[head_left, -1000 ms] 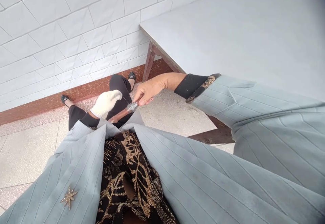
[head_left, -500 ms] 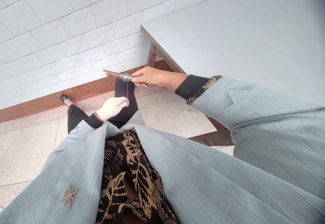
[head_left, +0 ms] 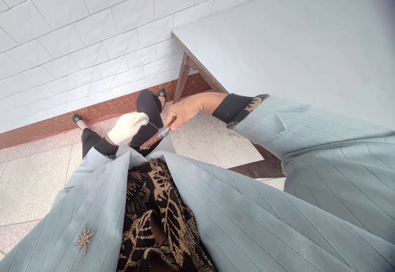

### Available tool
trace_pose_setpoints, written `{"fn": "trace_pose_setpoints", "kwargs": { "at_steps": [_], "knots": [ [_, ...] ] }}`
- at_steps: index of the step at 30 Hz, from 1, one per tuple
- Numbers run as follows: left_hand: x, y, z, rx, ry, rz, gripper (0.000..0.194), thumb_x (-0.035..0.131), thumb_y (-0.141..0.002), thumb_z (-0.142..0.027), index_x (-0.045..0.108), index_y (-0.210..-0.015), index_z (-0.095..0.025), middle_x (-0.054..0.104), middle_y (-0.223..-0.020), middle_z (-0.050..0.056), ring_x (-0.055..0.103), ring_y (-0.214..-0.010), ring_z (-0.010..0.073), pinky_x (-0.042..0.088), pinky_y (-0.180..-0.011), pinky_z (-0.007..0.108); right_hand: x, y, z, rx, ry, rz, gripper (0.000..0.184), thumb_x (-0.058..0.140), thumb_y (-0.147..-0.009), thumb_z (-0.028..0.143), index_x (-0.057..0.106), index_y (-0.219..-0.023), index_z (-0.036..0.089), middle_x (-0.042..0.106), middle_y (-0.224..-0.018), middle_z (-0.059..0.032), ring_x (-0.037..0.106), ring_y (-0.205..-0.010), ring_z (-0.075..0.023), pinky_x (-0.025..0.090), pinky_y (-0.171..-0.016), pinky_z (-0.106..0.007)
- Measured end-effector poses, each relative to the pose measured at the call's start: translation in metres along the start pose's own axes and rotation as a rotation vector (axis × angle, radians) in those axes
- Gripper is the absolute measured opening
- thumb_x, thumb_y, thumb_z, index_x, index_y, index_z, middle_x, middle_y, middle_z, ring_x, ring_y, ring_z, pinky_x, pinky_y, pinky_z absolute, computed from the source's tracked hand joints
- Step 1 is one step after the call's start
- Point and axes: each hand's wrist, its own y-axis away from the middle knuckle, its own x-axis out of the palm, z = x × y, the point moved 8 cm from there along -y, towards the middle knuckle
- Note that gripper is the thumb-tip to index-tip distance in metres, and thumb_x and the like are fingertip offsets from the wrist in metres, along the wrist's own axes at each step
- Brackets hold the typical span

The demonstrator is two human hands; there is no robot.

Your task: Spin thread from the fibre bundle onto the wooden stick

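My right hand (head_left: 180, 115), bare, is closed around one end of a reddish-brown wooden stick (head_left: 150, 141). Next to the fingers, a coil of thin silvery wire (head_left: 163, 131) is wound about the stick. The free end of the stick slants down and left over my lap. To the left, my left hand (head_left: 128, 127) wears a cream-white knit glove and pinches the strand of wire. That strand runs taut from the gloved fingertips across to the coil. Where the wire continues inside the glove is hidden.
A pale table (head_left: 277, 49) with a brown wooden leg (head_left: 182, 76) stands at the right against the white tiled wall (head_left: 101, 25). Beneath me is a speckled tile floor (head_left: 37, 181). My dark-trousered legs (head_left: 148, 107) reach toward the wall's reddish base.
The stick swung up level, pointing left above the gloved hand, and then came back to slanting down. My right hand turned with it; the gloved hand shifted slightly, keeping the wire.
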Motion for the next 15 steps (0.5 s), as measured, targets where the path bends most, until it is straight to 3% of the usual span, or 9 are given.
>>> {"fn": "trace_pose_setpoints", "kwargs": {
  "at_steps": [1,3,5,8,11,15],
  "knots": [
    [0.003,-0.001,0.002,-0.007,0.112,0.013,0.024,0.045,-0.094,-0.02,0.068,-0.096,-0.018,0.073,-0.096,0.005,0.066,-0.09,0.0184,0.048,-0.086,0.031,0.006,0.002,0.007,-0.053,-0.062,0.064,0.028,0.076,-0.085,0.044,0.078,-0.093,0.017,0.054,-0.063,0.004,0.045,-0.059,-0.009,0.036,-0.063,-0.025],
    [0.013,-0.002,0.003,-0.021,0.306,0.034,0.025,0.043,-0.096,-0.024,0.067,-0.095,-0.017,0.069,-0.086,0.003,0.062,-0.081,0.0158,0.049,-0.08,0.029,0.0,0.006,0.02,-0.182,-0.215,0.005,0.033,0.078,-0.084,0.049,0.076,-0.093,0.017,0.054,-0.064,0.0044,0.044,-0.059,-0.0084,0.037,-0.064,-0.025],
    [0.025,-0.003,0.004,-0.042,0.424,0.054,0.028,0.04,-0.098,-0.028,0.065,-0.094,-0.017,0.061,-0.073,0.001,0.056,-0.07,0.0136,0.047,-0.071,0.026,-0.019,0.011,0.023,-0.266,-0.37,-0.196,0.034,0.076,-0.087,0.051,0.072,-0.09,0.017,0.053,-0.064,0.0041,0.042,-0.057,-0.008,0.037,-0.063,-0.025],
    [0.038,-0.003,0.003,-0.082,0.528,0.094,0.028,0.041,-0.098,-0.033,0.063,-0.092,-0.017,0.049,-0.062,-0.004,0.046,-0.059,0.0117,0.04,-0.061,0.024,-0.04,0.016,0.011,-0.243,-0.528,-0.47,0.032,0.072,-0.091,0.047,0.066,-0.082,0.017,0.052,-0.065,0.0028,0.04,-0.056,-0.0082,0.036,-0.06,-0.025],
    [0.037,-0.002,0.001,-0.093,0.502,0.108,0.026,0.043,-0.096,-0.032,0.064,-0.093,-0.018,0.049,-0.062,-0.004,0.046,-0.059,0.012,0.039,-0.061,0.025,-0.047,0.016,-0.001,-0.17,-0.555,-0.602,0.03,0.069,-0.094,0.043,0.064,-0.079,0.018,0.054,-0.066,0.0011,0.041,-0.056,-0.0087,0.036,-0.058,-0.025],
    [0.031,-0.003,-0.005,-0.027,0.249,0.12,0.025,0.042,-0.096,-0.025,0.067,-0.096,-0.02,0.067,-0.081,0.0,0.06,-0.074,0.0149,0.045,-0.073,0.027,-0.051,0.011,-0.012,-0.09,-0.462,-0.661,0.025,0.068,-0.094,0.04,0.07,-0.086,0.017,0.057,-0.066,0.0,0.043,-0.056,-0.0092,0.036,-0.057,-0.025]
  ]
}}
